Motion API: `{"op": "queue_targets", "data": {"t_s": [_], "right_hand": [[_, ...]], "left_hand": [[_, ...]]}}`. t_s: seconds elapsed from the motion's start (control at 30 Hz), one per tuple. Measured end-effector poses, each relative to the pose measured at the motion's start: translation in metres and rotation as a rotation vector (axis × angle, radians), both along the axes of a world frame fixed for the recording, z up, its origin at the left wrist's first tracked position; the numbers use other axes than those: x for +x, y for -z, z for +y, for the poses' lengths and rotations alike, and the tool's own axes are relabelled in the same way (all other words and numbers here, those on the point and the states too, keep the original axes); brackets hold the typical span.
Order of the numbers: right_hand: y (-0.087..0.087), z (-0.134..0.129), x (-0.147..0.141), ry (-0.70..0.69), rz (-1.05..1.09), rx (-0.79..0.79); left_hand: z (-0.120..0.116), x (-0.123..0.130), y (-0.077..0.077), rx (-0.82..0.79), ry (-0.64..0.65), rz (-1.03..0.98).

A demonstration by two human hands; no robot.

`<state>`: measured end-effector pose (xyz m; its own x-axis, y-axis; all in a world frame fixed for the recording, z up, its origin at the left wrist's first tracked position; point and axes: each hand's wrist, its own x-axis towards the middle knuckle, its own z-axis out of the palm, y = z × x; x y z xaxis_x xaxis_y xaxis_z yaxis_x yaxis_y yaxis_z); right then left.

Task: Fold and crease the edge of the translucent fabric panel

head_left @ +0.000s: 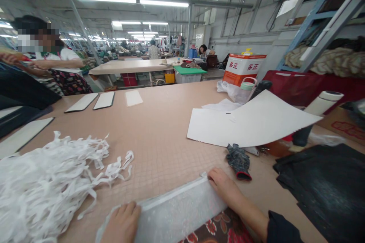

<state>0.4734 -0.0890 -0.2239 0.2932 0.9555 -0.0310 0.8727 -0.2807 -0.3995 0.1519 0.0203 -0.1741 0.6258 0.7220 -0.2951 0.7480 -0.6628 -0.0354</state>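
Note:
My left hand (121, 222) and my right hand (225, 189) hold the two ends of a translucent plastic-covered strip (176, 209) with a white edge, at the near side of a tan cutting table (162, 148). Floral dark red fabric (216, 229) lies under the strip. A heap of loose white ribbon strips (48, 174) lies left of my left hand. A dark work glove (238, 161) with a red cuff lies just beyond my right hand, below a curling white paper sheet (251, 121).
Black fabric (322, 186) lies at the right, near a white thermos (322, 110). Several white-and-black panels (91, 101) lie on the far table. A co-worker (57, 64) stands at the left edge. A red-and-white bucket (243, 68) stands beyond; further tables and people fill the hall.

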Motion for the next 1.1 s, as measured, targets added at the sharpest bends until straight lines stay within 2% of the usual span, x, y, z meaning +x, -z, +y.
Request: {"op": "queue_targets", "data": {"t_s": [0.07,0.17,0.3,0.4,0.63,0.83,0.9,0.97,1.1], "right_hand": [[0.001,0.004,0.002,0.038,-0.03,-0.035],[0.002,0.007,0.004,0.02,-0.066,-0.076],[0.001,0.006,0.003,-0.003,-0.088,-0.075],[0.0,0.001,0.001,-0.008,-0.072,-0.019],[-0.001,0.0,-0.003,0.037,-0.093,-0.073],[-0.013,-0.007,-0.008,0.041,-0.086,-0.01],[-0.019,-0.011,-0.007,0.061,-0.005,0.023],[-0.022,-0.011,-0.005,0.071,0.176,0.05],[-0.013,0.003,0.007,0.086,0.499,0.18]], "left_hand": [[-0.001,0.037,-0.013,-0.045,0.067,-0.044],[-0.005,0.09,-0.015,-0.132,0.182,-0.166],[-0.014,0.144,0.002,-0.15,0.224,-0.321],[-0.021,0.168,0.018,-0.118,0.204,-0.423],[-0.027,0.181,0.044,-0.055,0.155,-0.5],[-0.024,0.183,0.041,-0.102,0.096,-0.545],[-0.024,0.183,0.037,-0.124,0.096,-0.567],[-0.024,0.184,0.034,-0.136,0.099,-0.603],[-0.024,0.187,0.034,-0.146,0.078,-0.613]]}}
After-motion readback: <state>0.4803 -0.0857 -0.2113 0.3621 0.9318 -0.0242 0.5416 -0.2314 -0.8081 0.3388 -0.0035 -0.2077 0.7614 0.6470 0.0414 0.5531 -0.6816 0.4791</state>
